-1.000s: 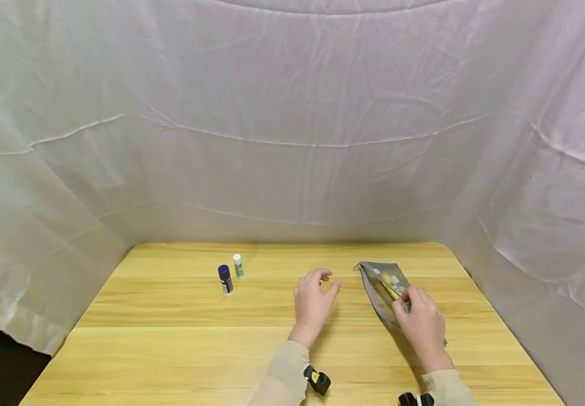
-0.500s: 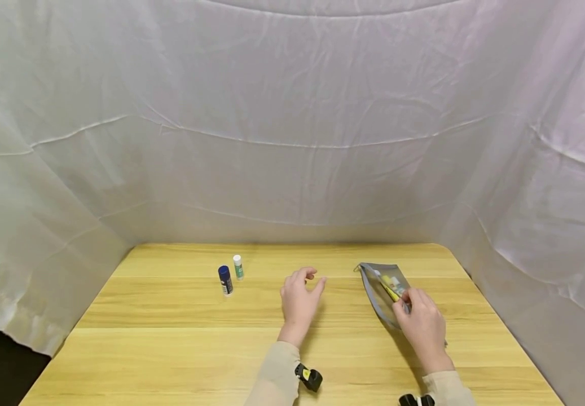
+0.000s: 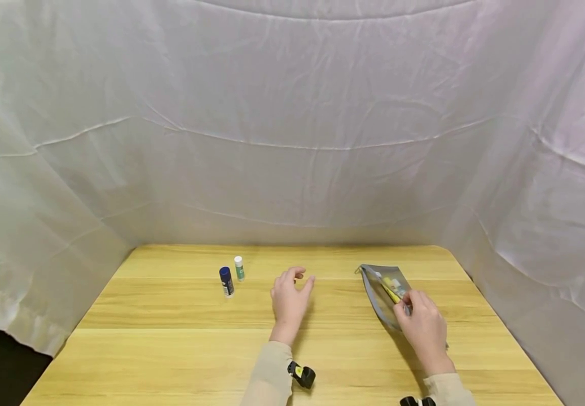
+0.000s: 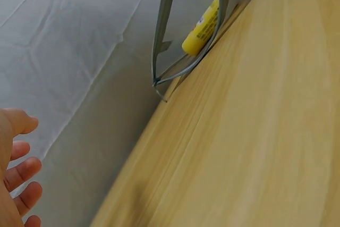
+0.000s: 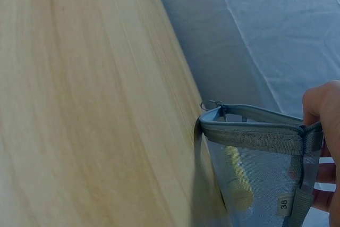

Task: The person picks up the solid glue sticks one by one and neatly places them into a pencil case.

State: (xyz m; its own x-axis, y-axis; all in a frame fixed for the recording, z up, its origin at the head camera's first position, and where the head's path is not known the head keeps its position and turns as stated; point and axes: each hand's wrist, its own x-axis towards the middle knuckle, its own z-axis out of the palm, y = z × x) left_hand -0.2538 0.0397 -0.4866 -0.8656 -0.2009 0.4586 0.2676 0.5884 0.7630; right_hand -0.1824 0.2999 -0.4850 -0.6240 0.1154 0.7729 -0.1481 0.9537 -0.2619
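My right hand (image 3: 423, 327) pinches the near end of a grey mesh zip pouch (image 5: 255, 136), whose mouth gapes between its zipped edges. Through the mesh shows a yellow glue stick (image 4: 201, 30), with a paler small item partly seen beside it in the head view. Over the middle of the table is my left hand (image 3: 289, 301), fingers relaxed and thumb apart, nothing in it. To its left two glue sticks stand upright: one with a navy cap (image 3: 227, 282) and a smaller one with a white cap and green label (image 3: 240, 269).
The wooden table (image 3: 170, 361) has rounded far corners. Pale curtains (image 3: 292, 169) hang close round its back and sides. A zip pull (image 3: 358, 270) sits at the pouch's far tip.
My left hand has moved left, away from the pouch and towards the two standing glue sticks. The right hand keeps its hold on the pouch in nearly the same place.
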